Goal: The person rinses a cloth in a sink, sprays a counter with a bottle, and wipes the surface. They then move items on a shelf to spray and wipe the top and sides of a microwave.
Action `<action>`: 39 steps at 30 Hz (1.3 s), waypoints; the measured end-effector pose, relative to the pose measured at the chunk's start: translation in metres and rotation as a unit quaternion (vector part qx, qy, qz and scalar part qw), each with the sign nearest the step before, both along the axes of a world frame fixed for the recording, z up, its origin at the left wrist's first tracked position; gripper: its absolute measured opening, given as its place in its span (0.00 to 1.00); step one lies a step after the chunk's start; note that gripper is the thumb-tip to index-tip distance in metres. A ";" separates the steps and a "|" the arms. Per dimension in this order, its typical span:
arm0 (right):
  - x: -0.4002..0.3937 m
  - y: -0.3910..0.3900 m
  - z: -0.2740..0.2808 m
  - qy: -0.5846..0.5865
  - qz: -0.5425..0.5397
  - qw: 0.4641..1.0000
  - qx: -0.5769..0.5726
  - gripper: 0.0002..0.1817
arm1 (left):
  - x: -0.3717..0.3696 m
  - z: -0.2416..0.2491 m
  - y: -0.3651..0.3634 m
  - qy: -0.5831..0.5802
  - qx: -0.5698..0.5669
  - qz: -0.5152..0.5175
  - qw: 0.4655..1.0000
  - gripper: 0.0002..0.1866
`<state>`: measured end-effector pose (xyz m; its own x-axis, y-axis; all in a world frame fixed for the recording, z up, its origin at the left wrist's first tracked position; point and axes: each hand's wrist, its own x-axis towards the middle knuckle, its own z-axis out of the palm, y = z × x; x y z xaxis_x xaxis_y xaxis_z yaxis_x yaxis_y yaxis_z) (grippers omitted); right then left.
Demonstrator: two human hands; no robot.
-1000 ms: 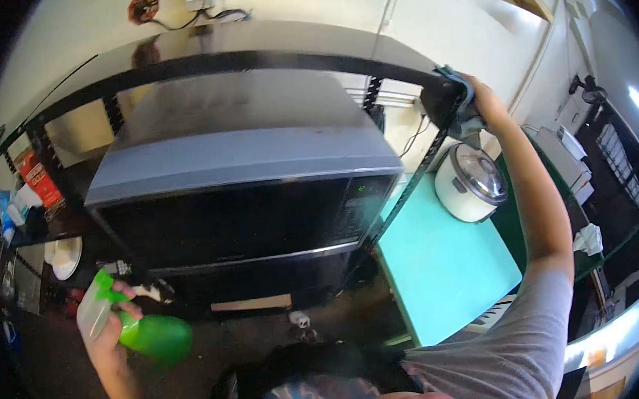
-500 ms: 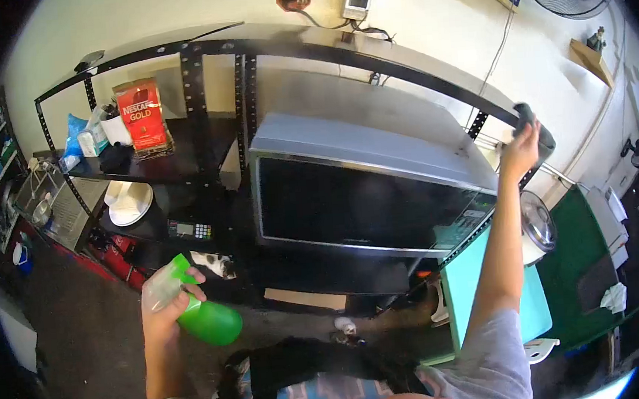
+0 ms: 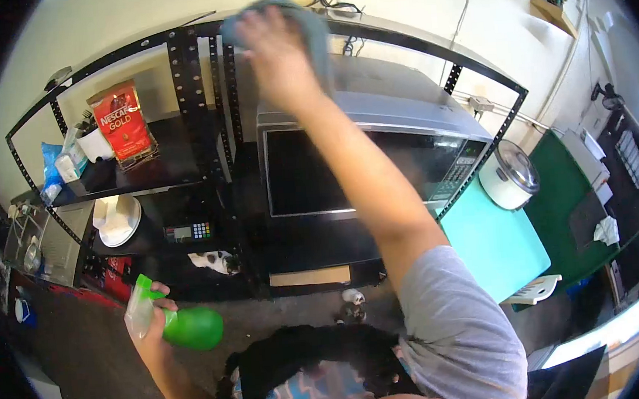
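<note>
My left hand (image 3: 151, 328) is wrapped round the neck of a green spray bottle (image 3: 195, 329), held tilted low in front of the shelving. Up at the rack's top shelf (image 3: 408, 37), my right hand (image 3: 278, 58) presses a grey-blue cloth (image 3: 311, 26) along the front edge. That hand and the cloth are smeared by motion. My right forearm crosses in front of a large silver microwave (image 3: 310, 172) on the shelf below and hides part of its door.
A red Nescafe Gold bag (image 3: 125, 122), white plates (image 3: 118, 227) and a card terminal (image 3: 187, 232) occupy the left shelves. A calico cat (image 3: 216, 261) lies low down; another small animal (image 3: 353, 296) is on the floor. A rice cooker (image 3: 509, 175) stands on a turquoise table (image 3: 497, 246).
My right hand has swept the cloth leftward along the top shelf from its right end. My left hand and the spray bottle have shifted slightly left and down in view.
</note>
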<state>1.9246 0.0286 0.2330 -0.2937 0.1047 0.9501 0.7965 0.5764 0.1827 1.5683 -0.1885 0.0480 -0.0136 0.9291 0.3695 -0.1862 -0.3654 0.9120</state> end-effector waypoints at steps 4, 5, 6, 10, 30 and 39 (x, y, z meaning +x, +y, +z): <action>-0.007 0.007 0.007 -0.054 0.040 0.998 -0.015 0.28 | -0.001 0.001 -0.005 -0.004 -0.003 0.009 1.000 0.36; 0.007 0.003 0.006 -0.074 0.005 0.997 -0.016 0.27 | -0.002 0.002 -0.008 -0.003 -0.001 0.013 1.000 0.36; 0.024 -0.001 0.006 -0.096 -0.027 0.995 -0.016 0.27 | 0.000 0.003 -0.012 -0.029 0.005 0.018 0.999 0.36; 0.125 -0.055 0.009 -0.063 -0.198 0.978 0.006 0.29 | -0.002 0.007 -0.034 -0.029 0.021 0.069 0.997 0.37; 0.099 -0.025 0.010 0.010 -0.121 0.991 0.058 0.27 | 0.008 0.014 -0.053 -0.015 0.002 0.085 0.996 0.34; -0.086 0.032 0.012 0.023 0.175 0.984 -0.041 0.18 | 0.042 0.010 -0.043 -0.056 0.003 -0.120 0.991 0.30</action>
